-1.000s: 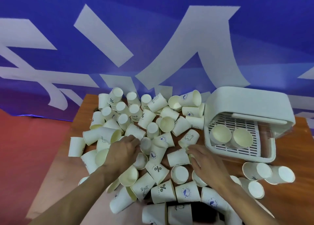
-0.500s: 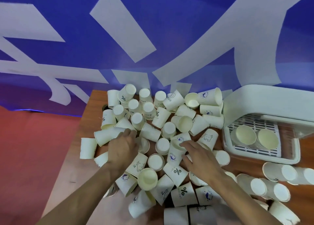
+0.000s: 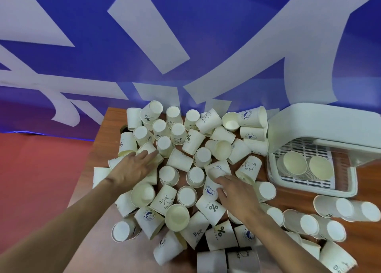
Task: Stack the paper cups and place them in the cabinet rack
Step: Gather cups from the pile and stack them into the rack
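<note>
Several white paper cups lie in a jumbled heap on the wooden table, some upright, some on their sides. My left hand lies flat on cups at the heap's left side, fingers stretched out. My right hand reaches over the middle of the heap; its fingertips touch a tipped cup. The white cabinet rack stands at the right with two cup stacks on its slatted tray.
A blue banner with large white shapes hangs behind the table. Red floor shows at the left past the table edge. More cups lie on their sides in front of the rack at the right.
The view has shifted left and down a little. My left hand has opened out flat and slid up onto the left cups. My right hand has moved forward onto a tipped cup.
</note>
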A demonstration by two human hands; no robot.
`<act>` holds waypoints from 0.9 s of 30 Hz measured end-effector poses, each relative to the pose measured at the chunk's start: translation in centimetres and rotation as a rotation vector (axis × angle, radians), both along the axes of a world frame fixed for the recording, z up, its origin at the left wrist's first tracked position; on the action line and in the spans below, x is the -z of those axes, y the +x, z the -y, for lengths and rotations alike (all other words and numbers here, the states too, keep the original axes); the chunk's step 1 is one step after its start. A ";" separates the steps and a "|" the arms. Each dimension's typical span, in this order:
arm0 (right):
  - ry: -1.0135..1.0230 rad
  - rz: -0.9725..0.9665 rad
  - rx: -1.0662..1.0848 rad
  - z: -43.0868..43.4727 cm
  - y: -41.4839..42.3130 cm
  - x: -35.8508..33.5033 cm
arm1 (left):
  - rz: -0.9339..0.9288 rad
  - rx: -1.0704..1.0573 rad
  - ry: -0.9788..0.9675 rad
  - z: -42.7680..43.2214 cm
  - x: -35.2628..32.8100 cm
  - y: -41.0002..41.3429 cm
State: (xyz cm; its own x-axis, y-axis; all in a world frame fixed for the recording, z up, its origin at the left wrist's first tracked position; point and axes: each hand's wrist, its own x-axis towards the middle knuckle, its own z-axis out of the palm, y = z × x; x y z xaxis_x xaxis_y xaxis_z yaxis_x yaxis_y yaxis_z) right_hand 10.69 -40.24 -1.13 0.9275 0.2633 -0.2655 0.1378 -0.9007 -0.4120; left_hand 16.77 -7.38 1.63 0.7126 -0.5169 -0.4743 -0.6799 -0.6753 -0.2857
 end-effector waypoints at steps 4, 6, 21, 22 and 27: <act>0.004 0.084 0.025 0.7 -0.9 -0.8 | 0.046 0.018 0.015 -0.2 -0.8 1.0; 0.024 0.138 0.033 1.1 -1.4 -0.9 | 0.107 0.032 -0.032 -0.3 -1.1 1.1; 0.183 0.202 0.172 6.0 -7.0 -1.5 | 0.273 -0.076 -0.727 10.3 -6.0 -1.8; 0.186 0.210 0.182 6.6 -7.4 -1.6 | 0.276 -0.059 -0.762 11.5 -5.8 -2.2; 0.234 0.291 0.247 10.2 -8.7 -3.3 | 0.262 0.011 -0.834 18.2 -4.3 -3.8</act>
